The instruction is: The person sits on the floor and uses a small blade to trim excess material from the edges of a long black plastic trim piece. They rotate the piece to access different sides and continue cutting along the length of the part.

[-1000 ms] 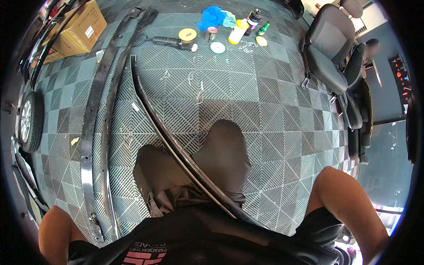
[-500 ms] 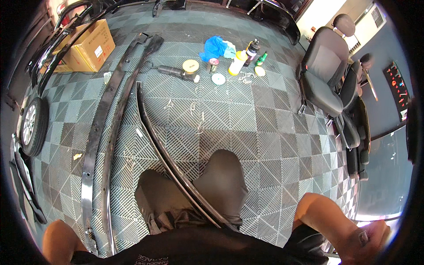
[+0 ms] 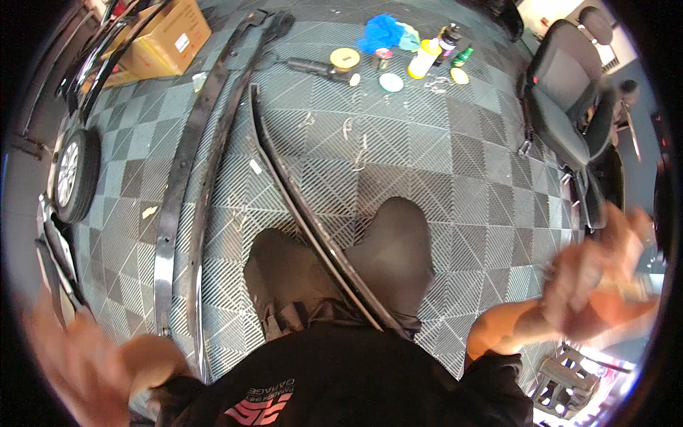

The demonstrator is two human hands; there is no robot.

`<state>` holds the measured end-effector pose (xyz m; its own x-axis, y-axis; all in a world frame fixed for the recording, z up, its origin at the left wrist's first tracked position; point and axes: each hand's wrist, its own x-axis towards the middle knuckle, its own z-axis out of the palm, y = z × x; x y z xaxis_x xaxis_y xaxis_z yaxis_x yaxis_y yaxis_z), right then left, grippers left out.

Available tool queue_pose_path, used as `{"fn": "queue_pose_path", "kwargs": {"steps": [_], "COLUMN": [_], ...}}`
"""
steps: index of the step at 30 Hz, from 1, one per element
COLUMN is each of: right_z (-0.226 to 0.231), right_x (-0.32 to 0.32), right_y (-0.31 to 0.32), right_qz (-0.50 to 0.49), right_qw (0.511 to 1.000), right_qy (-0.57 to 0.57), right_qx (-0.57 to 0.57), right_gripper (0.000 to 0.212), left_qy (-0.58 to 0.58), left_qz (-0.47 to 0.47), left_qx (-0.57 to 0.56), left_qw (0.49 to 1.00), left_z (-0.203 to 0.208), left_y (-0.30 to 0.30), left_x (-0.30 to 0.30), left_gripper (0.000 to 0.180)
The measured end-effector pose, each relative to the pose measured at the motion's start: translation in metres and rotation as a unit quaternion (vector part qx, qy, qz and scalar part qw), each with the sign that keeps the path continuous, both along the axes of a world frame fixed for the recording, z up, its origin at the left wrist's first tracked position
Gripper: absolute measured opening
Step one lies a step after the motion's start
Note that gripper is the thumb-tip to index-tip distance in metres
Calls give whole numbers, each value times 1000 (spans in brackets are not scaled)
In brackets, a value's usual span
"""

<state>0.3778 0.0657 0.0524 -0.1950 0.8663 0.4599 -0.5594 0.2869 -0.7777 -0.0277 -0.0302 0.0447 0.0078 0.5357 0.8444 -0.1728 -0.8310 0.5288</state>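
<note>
A long, dark, curved car trim strip lies at a slant across my lap, between and over my knees. Neither hand touches it. My left hand is raised at the lower left, apart from the strip and smeared by motion. Out at the right edge, my right hand is also blurred, with the arm bent. A small pale shape beside it is too smeared to name, and whether the fingers hold it is unclear. Two more long black panels lie side by side on the floor left of my legs.
Ahead lie a black polisher, a yellow round pad, a blue cloth, a white bottle and a green bottle. A cardboard box and wheel stand left, a car seat right. A dark plastic crate sits lower right.
Both hands have come up into view, the left at the lower left and the right at the right edge. My view has tilted down, so the floor things sit higher.
</note>
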Motion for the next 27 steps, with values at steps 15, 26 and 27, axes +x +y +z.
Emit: {"fn": "queue_pose_path", "kwargs": {"steps": [15,26,27], "right_z": [-216,-286,-286], "right_x": [-105,-166,-174], "right_y": [54,95,94], "right_qz": [143,63,61], "right_qw": [878,896,895], "right_qy": [-268,-387,-398], "right_qx": [-370,-207,-193], "right_gripper": [20,18,20], "left_qy": [-205,-272,-268], "left_qz": [198,222,230], "left_qx": [-724,-627,-627], "left_qw": [628,696,694], "left_z": [-408,-327,-322], "left_y": [140,87,76], "left_x": [81,138,142], "left_gripper": [83,72,73]}}
